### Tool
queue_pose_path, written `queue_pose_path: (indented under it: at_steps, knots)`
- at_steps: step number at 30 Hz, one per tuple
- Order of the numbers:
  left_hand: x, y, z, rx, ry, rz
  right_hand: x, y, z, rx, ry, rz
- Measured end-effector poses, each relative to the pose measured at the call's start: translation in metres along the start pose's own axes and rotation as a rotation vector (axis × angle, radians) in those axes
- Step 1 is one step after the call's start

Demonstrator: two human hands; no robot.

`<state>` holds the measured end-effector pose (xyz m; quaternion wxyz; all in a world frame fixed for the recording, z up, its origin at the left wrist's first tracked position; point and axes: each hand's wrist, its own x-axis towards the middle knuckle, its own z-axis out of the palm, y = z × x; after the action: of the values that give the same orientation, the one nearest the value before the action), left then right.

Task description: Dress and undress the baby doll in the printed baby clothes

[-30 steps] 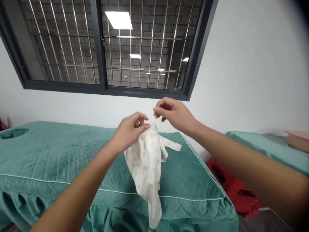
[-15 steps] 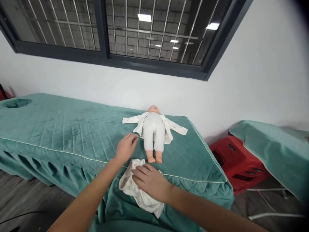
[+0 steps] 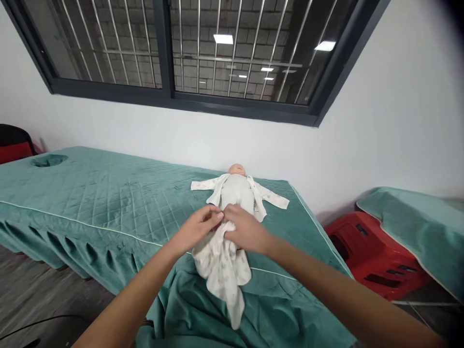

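Observation:
A pair of white printed baby pants [image 3: 221, 270] hangs bunched from my hands over the near edge of the bed, its lower end trailing toward me. My right hand [image 3: 246, 229] is closed on the top of the fabric. Close against it, my left hand [image 3: 199, 227] pinches the same upper edge; its fingertips partly cover the cloth. Just beyond lies a baby doll [image 3: 237, 188] on its back, its head toward the wall. Under the doll a white printed baby jacket [image 3: 273, 197] is spread open with both sleeves stretched out. My hands and the pants hide the doll's legs.
A green quilted cover [image 3: 145, 193] drapes the massage bed, which has a face hole [image 3: 50, 160] at the left. To the right are a red plastic stool [image 3: 377, 256] and another green-covered surface [image 3: 416, 232]. A barred window [image 3: 232, 53] is set in the white wall.
My right hand has lifted the pants off the bed edge and raised them toward the doll. My left hand has come across to meet it at the fabric. The view has shifted slightly.

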<state>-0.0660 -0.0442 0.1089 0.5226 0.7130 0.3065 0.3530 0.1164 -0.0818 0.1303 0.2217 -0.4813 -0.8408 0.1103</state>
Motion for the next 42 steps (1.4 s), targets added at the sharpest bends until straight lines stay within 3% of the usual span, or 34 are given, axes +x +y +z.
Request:
queue_pose_path:
  at_steps: [3,6,10,13,17,22,26,32,35,38,42]
  knots:
    - [0.001,0.037,-0.003,0.054,-0.179,-0.018,0.004,-0.012,-0.045,0.262,0.122,0.133]
    - [0.010,0.075,-0.014,0.153,-0.344,0.012,0.003,-0.024,-0.092,0.414,0.062,0.190]
    - [0.030,0.123,-0.032,0.132,-0.231,0.142,0.005,-0.033,-0.147,0.640,-0.186,0.099]
    - [0.041,0.150,-0.040,0.107,-0.245,0.228,0.010,-0.032,-0.169,0.844,-0.224,0.050]
    - [0.046,0.170,-0.041,0.040,-0.305,0.333,0.013,-0.031,-0.172,0.973,-0.242,0.066]
    - [0.044,0.176,-0.040,-0.010,-0.332,0.404,0.013,-0.038,-0.161,0.891,-0.341,0.038]
    - [0.039,0.174,-0.046,-0.011,-0.313,0.350,0.014,-0.044,-0.164,0.751,-0.305,0.038]
    - [0.030,0.177,-0.041,0.081,-0.387,0.164,0.023,-0.060,-0.170,0.551,0.118,0.002]
    - [0.028,0.172,-0.030,0.140,-0.388,0.164,0.023,-0.063,-0.169,0.516,0.215,-0.014]
    - [0.033,0.153,-0.023,-0.059,-0.275,0.197,0.016,-0.054,-0.163,0.500,0.176,0.018]
    - [0.050,0.111,-0.017,-0.431,-0.084,0.168,0.004,-0.024,-0.139,0.568,-0.034,0.087]
